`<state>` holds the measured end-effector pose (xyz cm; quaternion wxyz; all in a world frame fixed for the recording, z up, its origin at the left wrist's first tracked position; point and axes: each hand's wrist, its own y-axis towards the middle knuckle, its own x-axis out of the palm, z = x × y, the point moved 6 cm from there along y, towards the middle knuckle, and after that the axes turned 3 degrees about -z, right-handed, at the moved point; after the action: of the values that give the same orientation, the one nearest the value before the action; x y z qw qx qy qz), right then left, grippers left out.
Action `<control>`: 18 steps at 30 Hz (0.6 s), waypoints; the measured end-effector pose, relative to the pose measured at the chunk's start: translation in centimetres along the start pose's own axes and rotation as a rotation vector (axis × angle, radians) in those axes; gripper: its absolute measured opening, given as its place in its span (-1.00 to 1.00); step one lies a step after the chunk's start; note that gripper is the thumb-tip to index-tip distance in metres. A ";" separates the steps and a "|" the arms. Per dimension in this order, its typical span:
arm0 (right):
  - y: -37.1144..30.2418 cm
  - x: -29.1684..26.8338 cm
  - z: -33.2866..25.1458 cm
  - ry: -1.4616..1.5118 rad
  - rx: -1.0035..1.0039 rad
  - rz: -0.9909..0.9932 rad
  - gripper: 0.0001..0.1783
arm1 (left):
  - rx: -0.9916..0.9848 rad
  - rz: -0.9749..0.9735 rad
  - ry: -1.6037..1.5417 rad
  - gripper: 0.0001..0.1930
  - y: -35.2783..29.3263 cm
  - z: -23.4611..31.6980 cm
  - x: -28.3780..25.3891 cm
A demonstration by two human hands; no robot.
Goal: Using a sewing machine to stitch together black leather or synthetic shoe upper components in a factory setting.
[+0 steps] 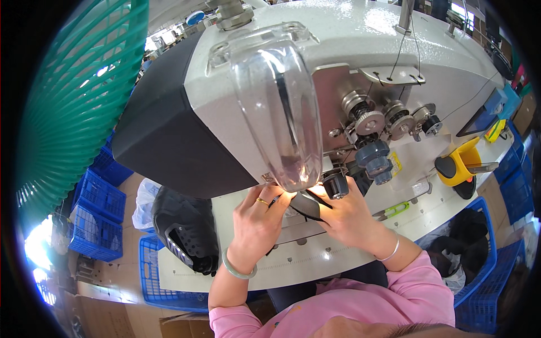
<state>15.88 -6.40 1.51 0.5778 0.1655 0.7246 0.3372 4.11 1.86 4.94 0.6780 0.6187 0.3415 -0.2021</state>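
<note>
Under the head of a large white sewing machine point(220, 96), both my hands work close together on a black fabric piece point(306, 206). My left hand point(256, 222) pinches its left side, fingertips tucked below the clear plastic guard point(276, 112). On the other side my right hand point(346, 219) grips the piece, with a black edge curving beneath the fingers. A lamp glows where the fingertips meet; the needle and stitching spot are hidden by the guard and my fingers. A black shoe upper point(186, 231) lies on the table's left end, beside my left wrist.
Green-handled thread snips point(394, 210) lie right of my right hand. A yellow and black holder point(461, 163) stands farther right on the white table point(270, 270). Blue crates point(149, 270) flank the table, the right one with dark pieces inside. A green fan guard point(79, 84) rises at left.
</note>
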 end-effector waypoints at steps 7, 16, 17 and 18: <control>0.1 0.1 0.4 -0.005 -0.009 -0.025 -0.57 | 0.014 -0.001 0.011 -0.71 0.1 0.3 0.0; 0.1 0.6 0.1 0.019 0.108 -0.082 -0.59 | 0.098 0.062 0.049 -0.69 -0.2 0.7 -0.6; 0.5 0.2 0.1 0.082 0.105 -0.017 -0.64 | 0.098 0.064 0.045 -0.69 -0.2 0.6 -0.4; 0.8 -0.1 0.0 0.150 0.101 0.046 -0.69 | 0.010 0.079 -0.055 -0.72 -0.4 -0.1 -0.3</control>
<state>15.82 -5.93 2.10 0.5048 0.1853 0.7780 0.3249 3.58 1.89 4.89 0.6915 0.6294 0.2968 -0.1937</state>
